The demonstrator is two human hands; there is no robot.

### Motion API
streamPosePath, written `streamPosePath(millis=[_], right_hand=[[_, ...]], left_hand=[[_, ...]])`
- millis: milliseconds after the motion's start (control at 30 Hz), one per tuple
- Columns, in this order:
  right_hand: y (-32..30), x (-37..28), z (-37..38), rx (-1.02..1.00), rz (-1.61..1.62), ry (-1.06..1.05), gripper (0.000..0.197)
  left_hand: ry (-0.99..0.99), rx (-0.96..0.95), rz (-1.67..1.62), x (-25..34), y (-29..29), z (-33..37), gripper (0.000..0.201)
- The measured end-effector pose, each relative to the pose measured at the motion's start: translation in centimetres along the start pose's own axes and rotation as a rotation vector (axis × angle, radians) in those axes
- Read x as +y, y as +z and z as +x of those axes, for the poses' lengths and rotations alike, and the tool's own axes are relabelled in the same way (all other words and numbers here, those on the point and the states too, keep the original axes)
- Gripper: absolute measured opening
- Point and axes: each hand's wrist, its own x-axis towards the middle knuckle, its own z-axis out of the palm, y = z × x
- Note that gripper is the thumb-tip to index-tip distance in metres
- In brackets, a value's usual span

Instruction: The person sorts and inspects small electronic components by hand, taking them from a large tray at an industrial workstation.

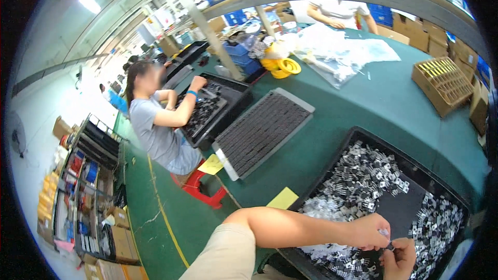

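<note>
Green felt-like cloth covers the long table (pixel 373 98), and risk is read across it from left to right. At the far left a co-worker in a grey shirt (pixel 155 129) sits on a low red plastic stool (pixel 199 186) and reaches into a black tray of dark parts (pixel 207 111); that person is well apart from the wearer, so a collision looks unlikely. Next comes a flat grey-framed rack of fine dark slots (pixel 262 129), with two yellow paper notes (pixel 282 198) near the table edge that a passing forearm could sweep to the floor. Further right lies the wide black plastic tray (pixel 404 212) heaped with small silver metal parts (pixel 363 179), piled thickly toward the tray's near rim. The left hand (pixel 371 231) comes across over this tray, its grip pinched shut on one tiny silver part (pixel 386 234) held between thumb and fingertips. The right hand (pixel 399 259), just beside it at the lower edge, has its grip closed on the same small piece from below, so the part sits between both hands above the tray. The piece is so small that a slip of either pinch would likely drop it back into the heap, where it would be lost among identical parts. The left forearm also passes low over the pile, and could drag loose parts over the rim.
</note>
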Motion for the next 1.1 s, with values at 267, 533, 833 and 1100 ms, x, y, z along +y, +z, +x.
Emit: streamPosePath(millis=[267, 533, 833, 1100], right_hand=[[-0.6, 0.9, -0.1, 0.005, 0.194, 0.097, 0.014], [-0.9, -2.0, 0.8, -0.36, -0.549, -0.006, 0.018], [0.0, -0.8, 0.3, -0.672, -0.806, -0.039, 0.014], [-1.3, 1.7, 0.8, -0.505, -0.61, -0.094, 0.015]], left_hand=[[-0.006, -0.019, 0.036, -0.4, 0.2, 0.7, 0.015], [-0.024, 0.024, -0.114, -0.2, -0.7, 1.5, 0.016], [-0.041, -0.034, -0.227, 0.3, -0.6, 1.0, 0.018], [-0.09, -0.013, -0.285, 0.7, -1.3, 0.0, 0.031]])
